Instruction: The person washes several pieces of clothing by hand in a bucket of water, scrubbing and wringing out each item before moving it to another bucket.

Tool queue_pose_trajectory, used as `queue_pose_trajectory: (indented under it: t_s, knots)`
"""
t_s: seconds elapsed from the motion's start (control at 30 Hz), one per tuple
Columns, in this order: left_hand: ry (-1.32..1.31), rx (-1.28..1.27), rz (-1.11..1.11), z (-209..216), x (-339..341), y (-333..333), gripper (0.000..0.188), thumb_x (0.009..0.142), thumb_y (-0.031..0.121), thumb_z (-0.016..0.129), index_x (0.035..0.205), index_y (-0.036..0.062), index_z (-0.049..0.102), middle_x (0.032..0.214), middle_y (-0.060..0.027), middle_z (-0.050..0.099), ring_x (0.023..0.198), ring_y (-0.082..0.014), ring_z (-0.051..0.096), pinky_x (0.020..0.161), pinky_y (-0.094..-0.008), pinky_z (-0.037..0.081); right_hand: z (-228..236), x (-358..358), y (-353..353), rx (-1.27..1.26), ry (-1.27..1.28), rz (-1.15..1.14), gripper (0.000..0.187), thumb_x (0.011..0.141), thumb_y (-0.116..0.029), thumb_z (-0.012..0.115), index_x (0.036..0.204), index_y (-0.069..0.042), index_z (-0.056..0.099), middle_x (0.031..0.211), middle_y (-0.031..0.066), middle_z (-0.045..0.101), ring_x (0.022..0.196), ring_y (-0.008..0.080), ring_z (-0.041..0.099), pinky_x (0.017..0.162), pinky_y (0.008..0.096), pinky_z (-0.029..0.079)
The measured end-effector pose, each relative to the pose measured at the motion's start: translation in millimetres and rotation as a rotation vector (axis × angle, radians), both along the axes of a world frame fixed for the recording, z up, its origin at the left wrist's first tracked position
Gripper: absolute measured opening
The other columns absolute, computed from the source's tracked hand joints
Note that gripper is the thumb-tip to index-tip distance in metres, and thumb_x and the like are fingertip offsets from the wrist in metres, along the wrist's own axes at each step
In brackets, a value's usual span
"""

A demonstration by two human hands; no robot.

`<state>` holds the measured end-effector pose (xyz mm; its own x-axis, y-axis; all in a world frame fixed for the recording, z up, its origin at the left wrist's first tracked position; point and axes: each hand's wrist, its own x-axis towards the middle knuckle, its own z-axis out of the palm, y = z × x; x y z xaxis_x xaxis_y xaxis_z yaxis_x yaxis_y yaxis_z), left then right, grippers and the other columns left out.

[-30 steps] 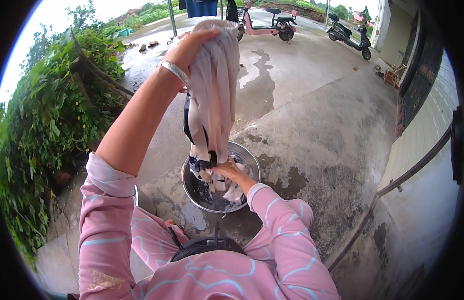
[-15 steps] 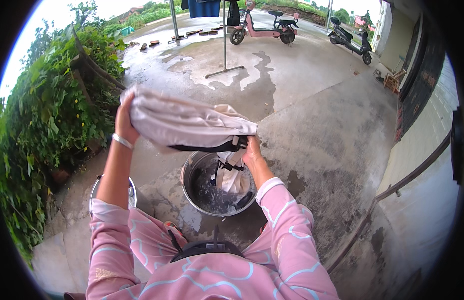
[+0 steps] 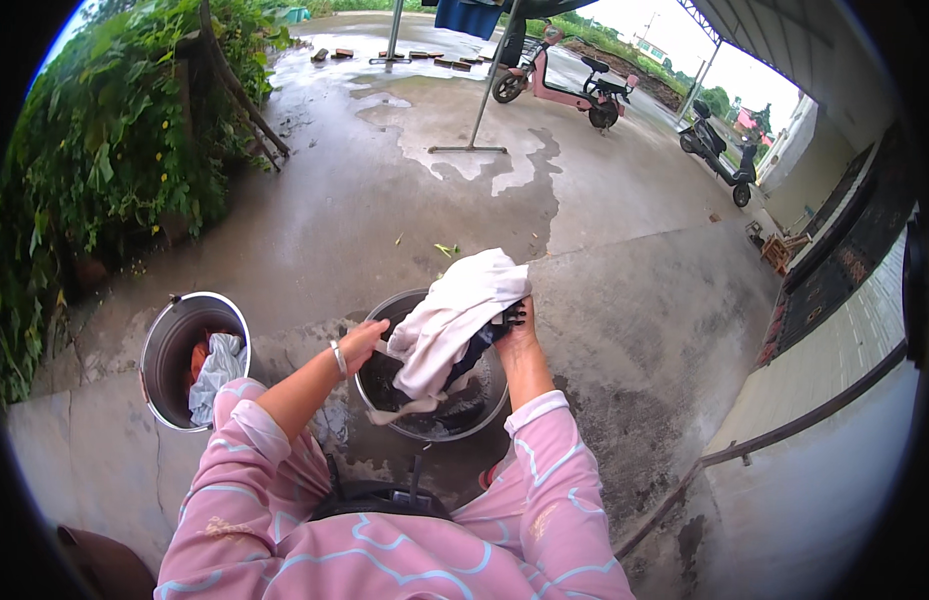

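Note:
A pale cream cloth item with dark straps and black buckles (image 3: 462,305) hangs bunched over a round metal basin (image 3: 384,428), its lower end dipping inside the rim. My right hand (image 3: 521,325) grips its upper right part, beside a black buckle. At the basin's left rim, my left hand (image 3: 360,343) has its fingers closed, pinching a pale edge of the same cloth. Water and dark wet fabric show in the basin beneath; the cloth covers much of the inside.
On the left stands a metal bucket (image 3: 156,345) with a grey-white bag (image 3: 219,370) and something orange-red in it. Leafy plants (image 3: 114,150) line the left side. Ahead are a clothes rack (image 3: 471,148) and a pink scooter (image 3: 559,85); a wall with a pipe (image 3: 784,418) runs along the right.
The cloth, stretched out between both hands above the basin before, has come down into a bunch over it. My left hand has dropped and moved right; the bucket is more fully in view.

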<state>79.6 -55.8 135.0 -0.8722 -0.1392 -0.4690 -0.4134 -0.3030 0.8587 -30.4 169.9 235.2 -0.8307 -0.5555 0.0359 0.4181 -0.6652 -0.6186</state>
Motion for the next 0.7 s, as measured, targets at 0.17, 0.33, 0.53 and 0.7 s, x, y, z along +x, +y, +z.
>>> queue_pose_trajectory:
  t_s: [0.17, 0.33, 0.53, 0.7]
  knots:
    - [0.466, -0.068, -0.008, 48.3, -17.5, 13.4, 0.060, 0.090, 0.045, 0.042, 0.131, 0.0018, 0.035, 0.128, -0.0118, 0.044, 0.121, -0.0183, 0.038, 0.102, -0.0317, 0.027, 12.4, 22.7, -19.4, 0.115, -0.004, 0.082, 0.036, 0.089, -0.028, 0.039, 0.108, -0.001, 0.054, 0.100, 0.0106, 0.061, 0.089, 0.0202, 0.061, 0.079, 0.0322, 0.050]
    - [0.533, 0.157, -0.214, 94.4, -18.3, 23.1, 0.077, 0.088, 0.062, 0.020, 0.134, 0.0017, 0.032, 0.132, -0.0118, 0.042, 0.119, -0.0183, 0.042, 0.102, -0.0288, 0.030, 22.5, 33.9, -38.4, 0.139, -0.032, 0.153, 0.038, 0.087, -0.033, 0.044, 0.107, -0.003, 0.055, 0.101, 0.0089, 0.062, 0.091, 0.0191, 0.061, 0.080, 0.0315, 0.050]
    - [0.463, 0.375, -0.305, 73.5, -5.1, 33.3, 0.087, 0.079, 0.071, 0.031, 0.136, 0.0064, 0.029, 0.133, -0.0079, 0.042, 0.119, -0.0169, 0.044, 0.099, -0.0314, 0.035, 12.2, 10.0, -67.4, -0.061, -0.081, -0.097, 0.020, 0.087, -0.020, 0.050, 0.098, -0.004, 0.056, 0.091, 0.0091, 0.062, 0.084, 0.0203, 0.061, 0.077, 0.0317, 0.050]
    - [0.533, -0.059, -0.342, 74.1, 0.8, 44.8, 0.074, 0.069, 0.031, 0.076, 0.125, 0.0007, 0.037, 0.118, -0.0051, 0.048, 0.106, -0.0108, 0.045, 0.092, -0.0306, 0.039, 27.4, 16.8, -75.7, 0.510, 0.363, -0.462, 0.042, 0.063, 0.010, 0.046, 0.102, -0.004, 0.055, 0.094, 0.0111, 0.058, 0.084, 0.0200, 0.059, 0.075, 0.0297, 0.049]
